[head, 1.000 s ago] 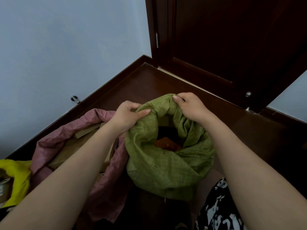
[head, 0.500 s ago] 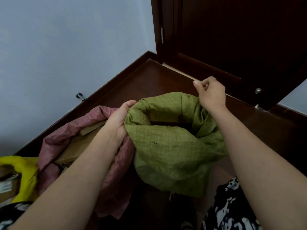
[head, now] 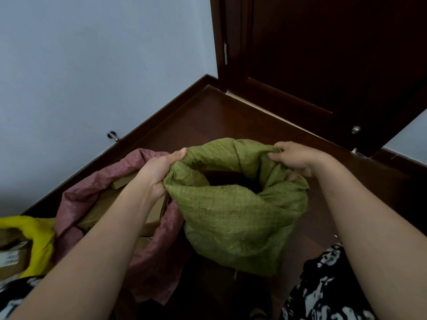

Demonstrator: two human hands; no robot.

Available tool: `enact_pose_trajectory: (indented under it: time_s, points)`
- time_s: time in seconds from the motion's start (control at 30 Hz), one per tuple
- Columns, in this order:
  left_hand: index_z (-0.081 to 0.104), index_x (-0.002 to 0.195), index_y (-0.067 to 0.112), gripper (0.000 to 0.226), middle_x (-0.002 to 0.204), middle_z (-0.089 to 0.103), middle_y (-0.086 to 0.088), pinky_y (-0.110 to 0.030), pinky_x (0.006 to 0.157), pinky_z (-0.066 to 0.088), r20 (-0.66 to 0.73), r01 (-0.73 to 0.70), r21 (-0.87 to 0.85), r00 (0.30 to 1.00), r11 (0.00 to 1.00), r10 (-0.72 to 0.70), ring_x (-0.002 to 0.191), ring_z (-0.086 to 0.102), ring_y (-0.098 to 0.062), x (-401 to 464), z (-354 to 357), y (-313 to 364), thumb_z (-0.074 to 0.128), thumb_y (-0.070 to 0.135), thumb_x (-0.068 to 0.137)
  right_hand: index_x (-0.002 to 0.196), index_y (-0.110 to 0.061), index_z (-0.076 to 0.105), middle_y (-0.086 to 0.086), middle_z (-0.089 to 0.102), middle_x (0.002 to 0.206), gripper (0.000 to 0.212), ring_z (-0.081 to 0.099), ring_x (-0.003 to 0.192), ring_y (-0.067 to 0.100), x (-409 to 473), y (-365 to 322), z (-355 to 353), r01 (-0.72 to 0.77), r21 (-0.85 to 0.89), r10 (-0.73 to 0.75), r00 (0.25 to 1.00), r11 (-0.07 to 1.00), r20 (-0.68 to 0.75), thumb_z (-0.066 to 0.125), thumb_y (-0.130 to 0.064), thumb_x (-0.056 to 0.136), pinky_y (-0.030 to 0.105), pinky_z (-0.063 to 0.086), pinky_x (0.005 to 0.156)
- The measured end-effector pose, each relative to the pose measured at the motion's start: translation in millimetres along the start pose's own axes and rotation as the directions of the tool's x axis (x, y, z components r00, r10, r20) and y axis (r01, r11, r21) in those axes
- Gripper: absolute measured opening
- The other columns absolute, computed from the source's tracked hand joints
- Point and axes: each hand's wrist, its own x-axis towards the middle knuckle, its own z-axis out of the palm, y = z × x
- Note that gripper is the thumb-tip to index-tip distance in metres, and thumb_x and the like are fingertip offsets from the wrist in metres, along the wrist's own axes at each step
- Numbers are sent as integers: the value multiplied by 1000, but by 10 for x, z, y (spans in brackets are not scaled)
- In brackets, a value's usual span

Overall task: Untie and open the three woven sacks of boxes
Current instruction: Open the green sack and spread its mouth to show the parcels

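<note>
A green woven sack point(head: 240, 218) stands on the dark wooden floor in the middle, its mouth wide open and its rim rolled outward. My left hand point(head: 159, 174) grips the left side of the rim. My right hand point(head: 298, 159) grips the bunched right side of the rim. The inside of the sack is dark and its contents are hidden. To the left lies a pink woven sack point(head: 97, 188), open, with cardboard boxes point(head: 108, 206) showing inside. At the far left a yellow sack point(head: 39, 236) is open around more boxes.
A pale wall with a dark skirting board point(head: 147, 128) runs along the left, with a metal door stop point(head: 112, 135) in it. A dark wooden door point(head: 323, 54) stands behind the sacks. Black-and-white patterned clothing point(head: 323, 287) shows at the bottom right.
My right hand came down from above the sack and took hold of the right side of the rim. The mouth now stands wider, stretched between both hands.
</note>
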Motion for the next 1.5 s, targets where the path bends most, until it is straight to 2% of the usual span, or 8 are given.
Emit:
enact_pose_trajectory:
  time_s: [0.17,0.43,0.67,0.83,1.0,1.2,1.4,1.5]
  points:
    - [65,92,-4,22,91,69,-20,-38,64,60,-227,-33,166,971,986,71,76,69,-28,100,-176,-155,61,17,92,130,6,45,25,61,117,38,63,104,36,77,-36,54,-41,507,111,988,861,-108,45,-19,101,52,52,87]
    - [61,95,9,24,94,66,-16,-36,68,56,-286,72,294,958,953,16,79,64,-26,150,-202,-302,44,25,101,125,-3,53,19,62,114,39,65,100,33,168,-87,276,56,728,183,952,683,-245,63,-17,89,49,55,86]
    - [64,96,10,28,88,67,-10,-31,59,57,-173,84,-118,979,989,-104,74,67,-22,40,-185,-218,37,17,101,119,-19,54,6,51,124,37,48,114,24,-272,-221,278,106,-246,-217,846,963,-487,63,-38,88,36,43,92]
    - [57,121,23,48,95,62,-7,-40,76,46,-119,32,-130,992,991,-47,84,59,-22,-100,-62,-177,25,-4,96,130,-5,55,5,73,79,74,52,47,10,-691,-130,403,-93,-479,79,996,873,-50,25,-63,95,22,43,49]
    - [60,103,17,40,99,61,-6,-33,63,49,-10,68,-134,997,989,-70,82,58,-20,-323,37,-110,29,-5,90,154,-15,4,24,72,89,100,73,72,26,-764,101,523,-334,-164,368,887,928,278,29,-79,81,30,61,65]
    - [61,112,0,40,113,66,-18,-55,91,49,48,67,-142,997,988,-61,105,65,-30,-397,75,-180,73,21,80,144,-8,37,19,49,139,69,54,120,37,-697,166,646,-208,207,201,978,956,56,55,-49,91,54,53,89]
    - [48,129,-8,42,119,60,-24,-48,57,57,-275,-15,-411,955,911,-108,103,63,-37,40,-10,-382,38,-3,89,132,-1,45,20,46,138,51,46,128,36,-727,71,862,-72,823,209,976,563,-58,67,-3,86,51,46,100]
    - [47,128,-8,46,119,59,-25,-53,69,55,-293,-27,-476,947,879,-130,105,62,-40,20,-9,-378,28,-9,86,120,0,50,24,47,130,35,49,122,37,-702,52,889,-62,944,261,965,324,-26,54,11,87,47,47,100]
